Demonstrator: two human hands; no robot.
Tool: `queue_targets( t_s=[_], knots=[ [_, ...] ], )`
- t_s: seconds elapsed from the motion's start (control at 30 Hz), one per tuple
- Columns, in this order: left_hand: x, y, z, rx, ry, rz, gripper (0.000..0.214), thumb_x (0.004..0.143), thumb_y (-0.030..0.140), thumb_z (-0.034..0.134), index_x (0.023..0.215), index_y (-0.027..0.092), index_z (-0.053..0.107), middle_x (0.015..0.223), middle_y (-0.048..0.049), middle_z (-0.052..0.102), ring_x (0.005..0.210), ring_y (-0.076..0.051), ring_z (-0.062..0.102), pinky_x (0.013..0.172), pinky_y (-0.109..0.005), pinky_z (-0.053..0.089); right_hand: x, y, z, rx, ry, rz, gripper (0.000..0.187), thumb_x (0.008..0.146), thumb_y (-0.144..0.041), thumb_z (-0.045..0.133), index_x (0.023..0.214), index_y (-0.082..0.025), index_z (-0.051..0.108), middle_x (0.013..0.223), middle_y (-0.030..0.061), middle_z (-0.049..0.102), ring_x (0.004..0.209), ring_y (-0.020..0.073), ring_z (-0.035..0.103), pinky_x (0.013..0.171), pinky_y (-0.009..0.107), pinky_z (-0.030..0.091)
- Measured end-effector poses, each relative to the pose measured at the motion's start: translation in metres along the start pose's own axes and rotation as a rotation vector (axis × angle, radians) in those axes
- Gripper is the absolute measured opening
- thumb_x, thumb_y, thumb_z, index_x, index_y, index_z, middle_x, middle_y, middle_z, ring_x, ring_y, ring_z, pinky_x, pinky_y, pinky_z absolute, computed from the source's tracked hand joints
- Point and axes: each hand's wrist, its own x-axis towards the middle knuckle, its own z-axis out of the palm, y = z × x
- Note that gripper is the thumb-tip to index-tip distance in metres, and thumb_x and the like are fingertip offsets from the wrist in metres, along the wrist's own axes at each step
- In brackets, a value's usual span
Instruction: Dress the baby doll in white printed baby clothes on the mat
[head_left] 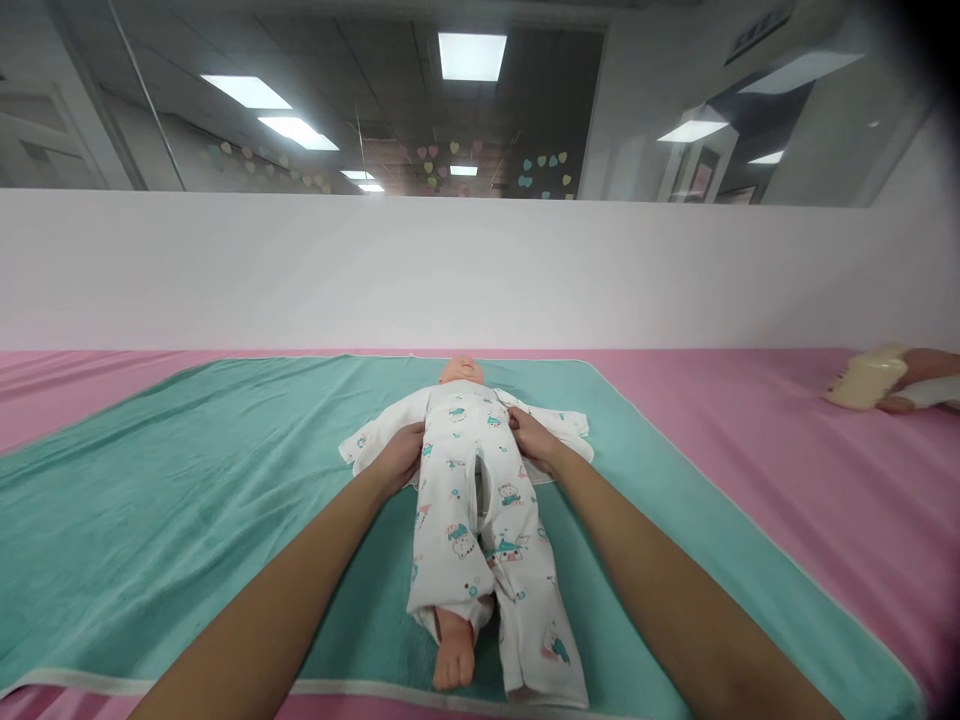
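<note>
A baby doll (462, 370) lies on its back on a teal blanket (247, 520), its head at the far end. It wears a white top (401, 415) with the sleeves spread to both sides, and white printed trousers (457, 470). At the left side of the trousers' waist, my left hand (403, 457) has its fingers curled in on the cloth, fingertips partly hidden. Opposite it, my right hand (531, 438) pinches the right side of the waist. One doll foot (454, 655) sticks out of the left trouser leg; the right leg's cuff covers the other foot.
Pink cloth (750, 440) lies under the blanket. At the far right is a pale yellow object (866, 378) beside a skin-toned shape with white cloth, too unclear to name. A white wall (480, 270) with a window or mirror above it stands behind.
</note>
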Motion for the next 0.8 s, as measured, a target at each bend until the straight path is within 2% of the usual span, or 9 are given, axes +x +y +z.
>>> queue_targets(
  t_s=[0.17,0.3,0.4,0.53,0.67,0.8],
  knots=[
    [0.001,-0.009,0.01,-0.1,-0.064,-0.073,0.018,0.076,0.015,0.058,0.092,0.011,0.066,0.083,-0.0092,0.07,0.087,-0.025,0.064,0.082,-0.035,0.05,-0.006,-0.009,0.004,0.184,-0.069,-0.031,0.038,0.058,-0.017,0.068,0.095,-0.02,0.058,0.089,0.0013,0.066,0.081,0.0175,0.06,0.071,0.029,0.048],
    [0.003,-0.013,0.01,-0.121,-0.093,-0.022,0.02,0.075,0.008,0.059,0.093,0.012,0.066,0.086,-0.0086,0.07,0.09,-0.024,0.064,0.084,-0.034,0.049,-0.009,-0.015,0.009,0.259,-0.111,-0.015,0.05,0.061,-0.021,0.071,0.11,-0.024,0.059,0.098,0.0027,0.067,0.093,0.021,0.062,0.083,0.035,0.048],
    [0.0,-0.01,0.013,-0.126,-0.085,0.005,0.021,0.073,0.004,0.058,0.092,0.01,0.066,0.088,-0.0086,0.07,0.092,-0.024,0.063,0.086,-0.033,0.048,-0.011,-0.018,0.013,0.281,-0.124,-0.011,0.056,0.063,-0.023,0.072,0.117,-0.026,0.056,0.102,0.0028,0.067,0.095,0.0214,0.062,0.085,0.036,0.049],
    [-0.007,-0.004,0.02,-0.155,-0.035,0.031,0.02,0.078,0.011,0.058,0.096,0.011,0.066,0.089,-0.0077,0.07,0.09,-0.023,0.063,0.086,-0.032,0.048,-0.013,-0.021,0.017,0.238,-0.119,-0.025,0.05,0.067,-0.025,0.071,0.115,-0.025,0.058,0.103,0.0036,0.067,0.097,0.0213,0.061,0.086,0.036,0.049],
    [-0.009,-0.003,0.021,-0.145,0.078,-0.023,0.017,0.078,0.017,0.059,0.091,0.01,0.068,0.082,-0.0079,0.07,0.084,-0.024,0.065,0.082,-0.033,0.05,-0.011,-0.019,0.019,0.178,-0.071,-0.021,0.041,0.069,-0.027,0.069,0.109,-0.023,0.062,0.1,0.0041,0.067,0.096,0.021,0.061,0.086,0.036,0.049],
    [-0.013,-0.001,0.025,-0.161,0.113,-0.038,0.016,0.078,0.017,0.057,0.088,0.01,0.068,0.079,-0.0081,0.07,0.081,-0.024,0.066,0.078,-0.032,0.051,-0.01,-0.019,0.02,0.199,-0.086,-0.001,0.044,0.069,-0.024,0.068,0.112,-0.024,0.06,0.105,0.0043,0.066,0.094,0.0206,0.062,0.087,0.037,0.049]
  ],
)
